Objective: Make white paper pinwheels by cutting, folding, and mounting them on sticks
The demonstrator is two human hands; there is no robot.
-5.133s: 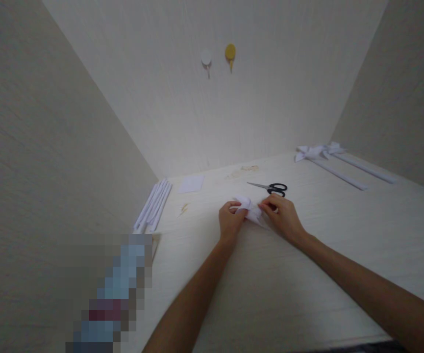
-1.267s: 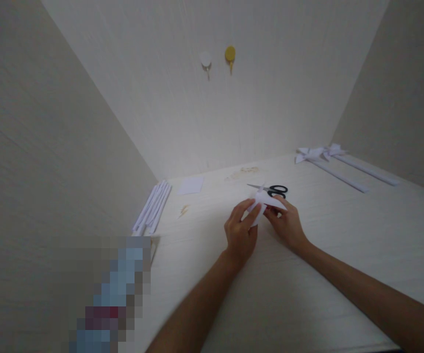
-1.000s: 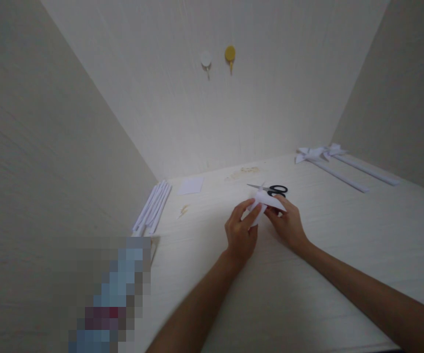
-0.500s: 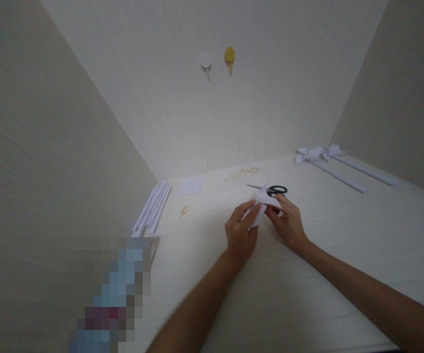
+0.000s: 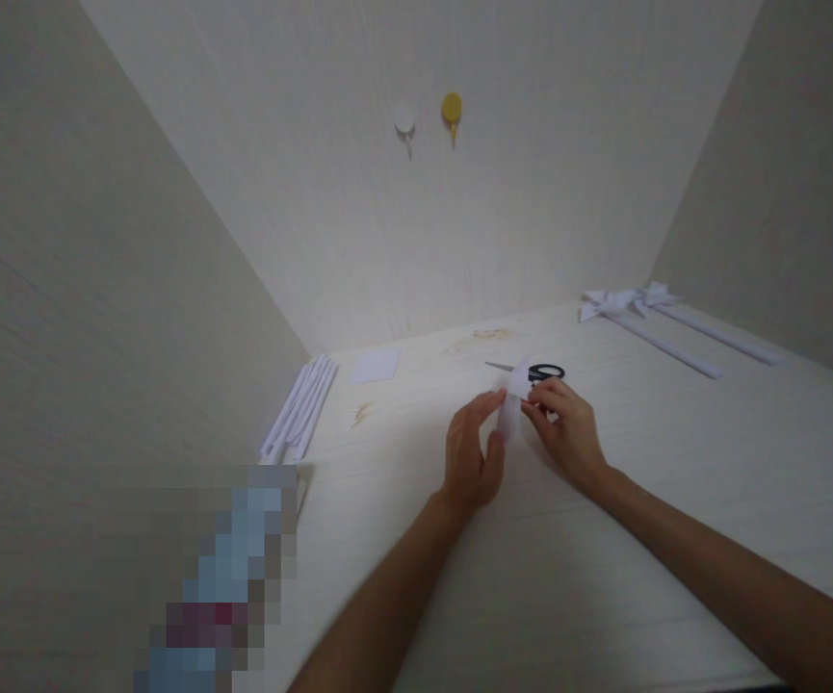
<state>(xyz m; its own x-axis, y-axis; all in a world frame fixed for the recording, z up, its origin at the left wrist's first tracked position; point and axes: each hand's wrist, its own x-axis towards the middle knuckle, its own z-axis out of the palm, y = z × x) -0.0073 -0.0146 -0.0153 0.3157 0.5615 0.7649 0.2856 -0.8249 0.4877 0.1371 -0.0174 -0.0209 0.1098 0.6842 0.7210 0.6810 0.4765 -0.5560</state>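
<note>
Two hands meet over the table (image 5: 604,539): I see my left hand (image 5: 470,452) and right hand (image 5: 567,433) both pinching a small folded paper (image 5: 511,402), held upright just above the tabletop, fingers closed on its edges. Scissors (image 5: 535,371) lie just behind it. Paper strips (image 5: 300,404) sit at the left wall, a paper square (image 5: 377,363) beside them, and bows (image 5: 629,298) lie far right.

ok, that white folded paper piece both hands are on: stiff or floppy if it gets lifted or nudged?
Probably light: the folded paper piece sits pinched between fingertips of the left hand and right hand. Likely thin and bendy, though the folds may stiffen it. It looks flat-sided, so it would probably slide on the table, not roll.
</note>
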